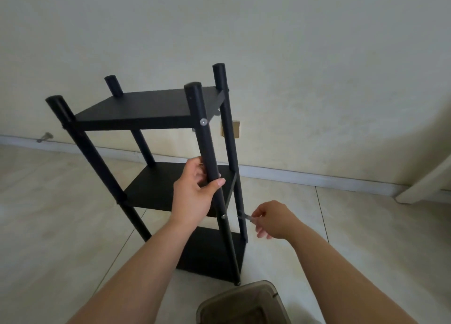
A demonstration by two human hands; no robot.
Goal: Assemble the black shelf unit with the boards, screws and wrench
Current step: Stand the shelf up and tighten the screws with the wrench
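Bin (244, 304) sits below my hands, contents unclear.
My left hand (195, 192) grips a shelf post (207, 150); right hand (273, 220) pinches the wrench (244, 217).

This looks like a plain room in a home. A bare cream wall (292, 43) meets a floor of large pale tiles (61, 214) along a white skirting board (317, 178). A brass-coloured wall socket (234, 128) sits low on the wall, and a small plastic bin (244, 304) stands on the floor.
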